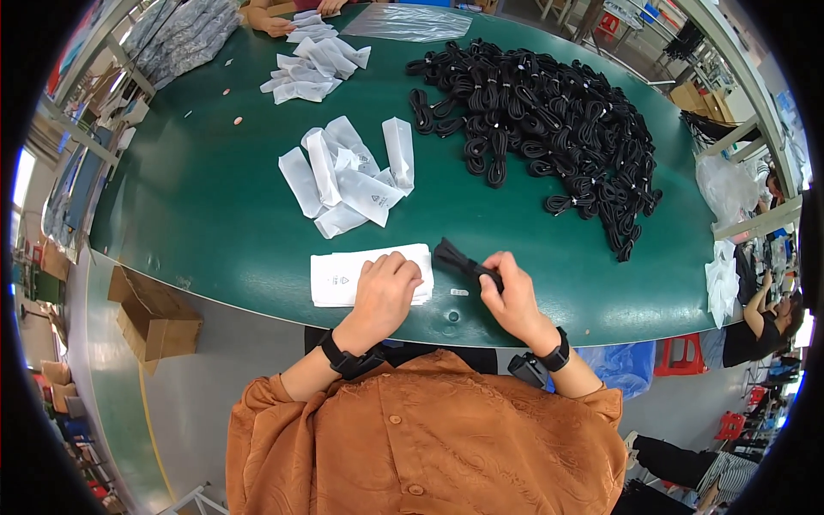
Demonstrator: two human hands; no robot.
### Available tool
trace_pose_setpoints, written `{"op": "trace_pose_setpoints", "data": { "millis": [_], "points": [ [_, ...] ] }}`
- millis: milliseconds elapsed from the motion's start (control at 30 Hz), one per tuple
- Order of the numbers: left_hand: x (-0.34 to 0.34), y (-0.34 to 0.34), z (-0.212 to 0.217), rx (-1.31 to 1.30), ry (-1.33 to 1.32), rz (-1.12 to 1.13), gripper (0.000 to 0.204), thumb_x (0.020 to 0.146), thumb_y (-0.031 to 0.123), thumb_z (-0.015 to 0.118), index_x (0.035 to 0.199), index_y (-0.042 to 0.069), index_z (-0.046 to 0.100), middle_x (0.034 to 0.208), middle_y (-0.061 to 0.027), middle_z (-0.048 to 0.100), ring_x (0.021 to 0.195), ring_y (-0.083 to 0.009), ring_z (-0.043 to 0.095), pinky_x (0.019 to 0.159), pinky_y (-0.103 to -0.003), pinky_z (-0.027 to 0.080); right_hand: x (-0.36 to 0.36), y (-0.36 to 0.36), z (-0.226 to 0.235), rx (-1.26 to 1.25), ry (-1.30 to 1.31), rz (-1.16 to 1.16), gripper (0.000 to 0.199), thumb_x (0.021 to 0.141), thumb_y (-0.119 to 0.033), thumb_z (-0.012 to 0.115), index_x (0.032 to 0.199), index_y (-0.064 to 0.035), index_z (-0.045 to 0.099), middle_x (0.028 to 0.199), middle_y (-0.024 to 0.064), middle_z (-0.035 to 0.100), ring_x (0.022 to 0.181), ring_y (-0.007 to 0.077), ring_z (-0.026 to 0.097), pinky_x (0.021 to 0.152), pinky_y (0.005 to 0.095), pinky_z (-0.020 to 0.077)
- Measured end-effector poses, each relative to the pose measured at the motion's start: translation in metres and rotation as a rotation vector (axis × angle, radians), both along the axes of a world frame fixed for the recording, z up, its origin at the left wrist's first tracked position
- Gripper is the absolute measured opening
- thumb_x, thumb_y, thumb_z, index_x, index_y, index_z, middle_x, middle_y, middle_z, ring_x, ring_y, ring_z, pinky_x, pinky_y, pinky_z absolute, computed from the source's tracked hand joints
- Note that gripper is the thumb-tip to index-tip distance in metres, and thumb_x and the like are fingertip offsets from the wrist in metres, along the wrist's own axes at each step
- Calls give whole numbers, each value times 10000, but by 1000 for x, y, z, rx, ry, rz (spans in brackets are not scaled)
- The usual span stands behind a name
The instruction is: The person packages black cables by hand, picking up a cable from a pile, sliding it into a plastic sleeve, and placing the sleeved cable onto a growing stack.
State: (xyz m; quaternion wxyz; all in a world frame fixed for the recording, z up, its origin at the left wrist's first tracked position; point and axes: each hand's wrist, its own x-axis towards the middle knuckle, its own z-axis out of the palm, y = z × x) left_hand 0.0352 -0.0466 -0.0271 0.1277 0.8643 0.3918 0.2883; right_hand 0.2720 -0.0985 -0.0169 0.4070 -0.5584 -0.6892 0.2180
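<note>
My right hand (512,297) is closed round a bundled black cable (459,259), whose looped end points up and to the left. On the near edge of the green table, a stack of flat white bags (333,279) lies under my left hand (388,290). That hand's fingers are bent and pressed together at the stack's right part, seemingly pinching the top bag; the fingertips are partly hidden. Between my hands lies a small pale strip (460,293). Beyond the stack is a loose pile of filled white bags (350,184).
A large heap of black cable bundles (549,112) covers the far right of the table. More filled white bags (309,69) lie near another person's hands (275,24) at the far side. Grey packed bags (184,39) sit far left, and an open carton (154,318) stands on the floor.
</note>
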Motion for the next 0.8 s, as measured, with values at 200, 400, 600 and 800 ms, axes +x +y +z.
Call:
{"op": "trace_pose_setpoints", "data": {
  "millis": [200, 400, 600, 800],
  "points": [
    [-7, 4, 1, -354, -273, 55, 104, 837, 1, 692, 891, 9, 603, 859, -110, 611, 733, -270, 594, 695, -349, 477, 0, -7, -1, 93, -53, 161, 163, 872, -12, 613, 995, 6, 507, 862, 156, 601, 663, 314, 577, 614, 377, 479],
    [-11, 4, 5, -507, -414, 20, 88, 836, -20, 654, 885, 19, 593, 883, -115, 604, 783, -315, 579, 791, -377, 481, -1, -6, -3, 28, -131, 257, 188, 872, -32, 645, 1012, 8, 527, 851, 144, 606, 673, 319, 578, 618, 377, 486],
    [-9, 5, 12, -145, -289, -208, 112, 826, -20, 666, 884, 30, 584, 957, -116, 600, 891, -316, 569, 786, -389, 479, -2, 3, -2, -937, 592, 204, 221, 900, -64, 682, 1095, -26, 583, 949, 112, 603, 701, 250, 620, 622, 346, 504],
    [-4, 10, 28, -191, -312, -165, 134, 821, -20, 683, 885, 25, 574, 990, -101, 612, 932, -278, 576, 811, -347, 476, -20, 6, 8, 78, 19, 282, 334, 891, 9, 660, 1221, -44, 640, 1102, 119, 585, 850, 188, 611, 726, 278, 510]
  ]
}}
